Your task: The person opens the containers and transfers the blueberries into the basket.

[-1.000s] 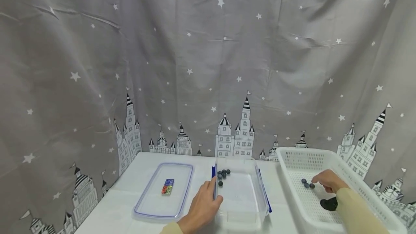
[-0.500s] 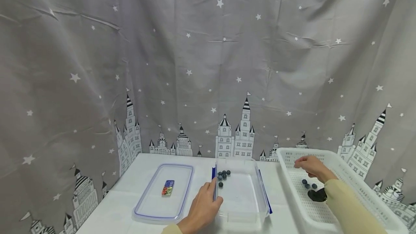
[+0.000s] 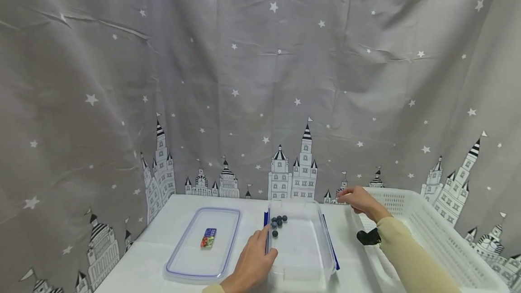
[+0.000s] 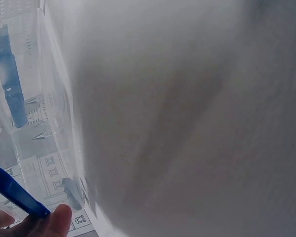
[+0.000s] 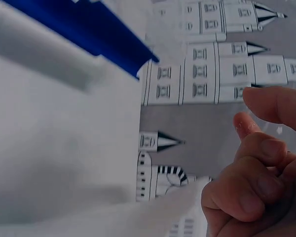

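Soft, diffuse light fills the head view, leaving the grey star-printed fabric curtain (image 3: 228, 80) dimmer at far left and paler along its creases. The white counter (image 3: 138, 266) reads bright; faint reflections edge the clear plastic box (image 3: 303, 243). The left wrist view is murky, with a blurred diagonal shadow (image 4: 182, 123); the right's pale left side looks bluish and out of focus.

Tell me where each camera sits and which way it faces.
Head: on the person's head, facing forward and down over table, lid, box, basket and curtain; left hand, right hand and sleeves show.
Left wrist: on that wrist, facing the table, with the box's side and a blue clip at left; fingertips show lower left.
Right wrist: on that wrist, facing table and sideways curtain, another clip above; curled fingers show at right.
Shared: head and right wrist both show the right hand and curtain.
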### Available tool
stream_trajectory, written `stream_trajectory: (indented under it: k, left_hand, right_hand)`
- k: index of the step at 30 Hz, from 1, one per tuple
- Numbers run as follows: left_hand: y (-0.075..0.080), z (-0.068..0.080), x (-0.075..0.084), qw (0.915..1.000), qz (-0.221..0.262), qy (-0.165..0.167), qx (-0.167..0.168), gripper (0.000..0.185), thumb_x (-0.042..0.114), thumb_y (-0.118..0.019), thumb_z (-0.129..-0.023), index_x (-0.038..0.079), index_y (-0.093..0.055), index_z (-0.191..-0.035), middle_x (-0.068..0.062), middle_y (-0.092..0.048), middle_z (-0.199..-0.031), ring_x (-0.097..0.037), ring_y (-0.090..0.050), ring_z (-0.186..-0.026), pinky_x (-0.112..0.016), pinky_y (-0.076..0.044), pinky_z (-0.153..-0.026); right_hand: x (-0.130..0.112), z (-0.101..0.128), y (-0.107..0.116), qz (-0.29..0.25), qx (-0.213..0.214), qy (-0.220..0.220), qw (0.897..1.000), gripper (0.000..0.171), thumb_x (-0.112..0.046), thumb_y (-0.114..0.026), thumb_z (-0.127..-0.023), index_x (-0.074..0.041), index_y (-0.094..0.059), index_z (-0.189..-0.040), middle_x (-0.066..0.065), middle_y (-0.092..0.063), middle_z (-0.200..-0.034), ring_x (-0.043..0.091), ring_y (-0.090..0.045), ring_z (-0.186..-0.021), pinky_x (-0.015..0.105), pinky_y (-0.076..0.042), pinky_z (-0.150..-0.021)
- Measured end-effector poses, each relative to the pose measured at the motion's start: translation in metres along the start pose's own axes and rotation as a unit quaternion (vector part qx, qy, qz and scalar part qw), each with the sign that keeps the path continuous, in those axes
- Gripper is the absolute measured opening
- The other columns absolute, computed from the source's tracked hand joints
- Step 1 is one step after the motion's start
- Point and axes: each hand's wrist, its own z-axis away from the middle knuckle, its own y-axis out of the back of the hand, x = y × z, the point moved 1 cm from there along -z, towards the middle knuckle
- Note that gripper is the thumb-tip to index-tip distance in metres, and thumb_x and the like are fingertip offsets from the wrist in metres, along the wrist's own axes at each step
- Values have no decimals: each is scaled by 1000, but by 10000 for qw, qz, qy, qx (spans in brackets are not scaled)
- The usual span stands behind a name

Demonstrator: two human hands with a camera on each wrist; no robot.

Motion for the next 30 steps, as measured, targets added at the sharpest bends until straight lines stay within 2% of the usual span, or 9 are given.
stream_trajectory:
  k: [2, 5, 11, 14, 16, 18, 21, 25, 30]
  left_hand:
    - [0, 2, 0, 10000, 1, 17, -35, 70, 28, -60, -88, 1, -43, -150, -14, -58, -128, -30, -57, -117, -54, -46, -102]
    - [2, 5, -1, 10000, -3, 0, -36, 70, 28, -60, -88, 0, -43, -150, -15, -58, -129, -32, -57, -118, -55, -46, -102]
    - [4, 6, -1, 10000, -19, -6, -59, 70, 28, -60, -88, 0, -43, -150, -15, -58, -130, -31, -57, -118, -54, -46, -102]
    - [4, 4, 0, 10000, -31, -36, -41, 70, 29, -60, -89, 0, -43, -150, -14, -58, -129, -30, -57, -117, -53, -47, -101]
    - [3, 3, 0, 10000, -69, -44, -31, 70, 29, -60, -89, 0, -43, -150, -14, -58, -129, -30, -57, -117, -53, -47, -101]
    - [2, 2, 0, 9999, -107, -25, -23, 70, 29, -59, -89, 0, -42, -150, -14, -58, -129, -30, -57, -117, -53, -47, -101]
    - [-2, 0, -1, 9999, -106, 30, -52, 69, 28, -58, -89, 1, -42, -151, -14, -58, -129, -29, -57, -116, -52, -47, -101]
    - [-4, -1, -2, 9999, -83, 88, -70, 68, 27, -57, -90, 1, -42, -151, -14, -57, -129, -28, -57, -116, -52, -47, -102]
    - [-4, 0, -2, 9998, -56, 148, -122, 68, 27, -58, -90, 2, -42, -151, -14, -57, -131, -29, -56, -119, -53, -46, -104]
  right_hand:
    - [-5, -3, -9, -81, -3, -41, 10000, 34, -17, -67, -92, 3, -66, -119, 1, -64, -92, 6, -24, -47, 22, -29, -47]
    - [-12, -8, -22, -175, -126, -45, 9998, 32, -17, -66, -94, 2, -67, -119, 4, -65, -98, 6, -24, -47, 22, -29, -47]
    - [-20, -15, -43, -371, -319, -94, 9988, 29, -15, -66, -94, 1, -67, -118, -3, -53, -75, 7, -24, -47, 22, -29, -47]
    - [-25, -17, -49, -387, -333, -105, 9986, 29, -15, -67, -92, 1, -68, -117, -5, -39, -63, 7, -23, -47, 22, -27, -47]
    - [-27, -19, -53, -366, -384, -76, 9986, 29, -15, -67, -92, 0, -69, -117, -6, -35, -61, 7, -22, -46, 22, -27, -47]
    - [-30, -20, -57, -352, -435, -64, 9984, 29, -16, -68, -92, -1, -69, -117, -4, -47, -67, 7, -22, -46, 22, -27, -47]
    - [-36, -21, -64, -301, -469, -70, 9984, 27, -15, -68, -92, -2, -70, -116, -4, -49, -70, 7, -23, -46, 23, -27, -48]
    - [-46, -21, -75, -215, -450, -119, 9987, 25, -16, -69, -91, -4, -72, -113, -5, -38, -61, 8, -26, -47, 23, -28, -48]
    - [-51, -23, -91, -276, -520, -152, 9982, 24, -17, -71, -90, -5, -72, -111, -5, -36, -61, 9, -27, -48, 23, -30, -48]
